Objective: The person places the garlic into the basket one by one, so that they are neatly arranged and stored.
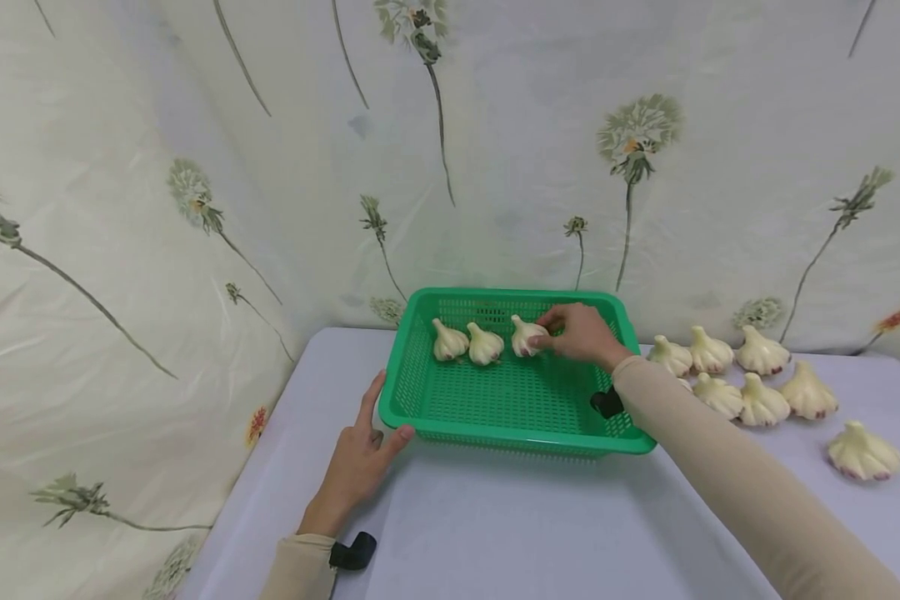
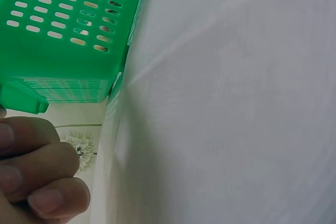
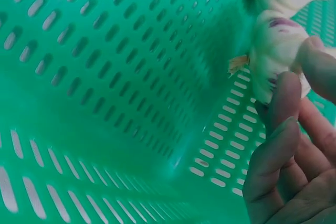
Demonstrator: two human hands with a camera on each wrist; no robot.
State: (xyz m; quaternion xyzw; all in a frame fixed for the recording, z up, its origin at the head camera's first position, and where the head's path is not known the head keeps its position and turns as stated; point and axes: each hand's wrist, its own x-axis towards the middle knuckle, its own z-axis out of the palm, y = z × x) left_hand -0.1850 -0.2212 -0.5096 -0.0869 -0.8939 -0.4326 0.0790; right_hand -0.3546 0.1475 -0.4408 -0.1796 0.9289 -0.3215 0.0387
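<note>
A green plastic basket (image 1: 510,436) with slotted walls stands on the table. My right hand (image 1: 581,335) reaches inside it and pinches a garlic bulb (image 1: 525,338) between thumb and fingertips. The right wrist view shows this garlic bulb (image 3: 275,51) close to the basket floor; whether it touches cannot be told. To its left, two more bulbs, one at the far left (image 1: 450,342) and one beside it (image 1: 484,345), sit in a row. My left hand (image 1: 354,468) holds the basket's near left corner, thumb at the front rim, index finger along the left side, other fingers curled.
Several garlic bulbs (image 1: 763,404) lie in rows on the table right of the basket, partly behind my right forearm. One bulb (image 1: 865,452) lies apart, nearer the right front. A flower-printed sheet (image 1: 495,167) hangs behind the white-covered table (image 1: 540,533).
</note>
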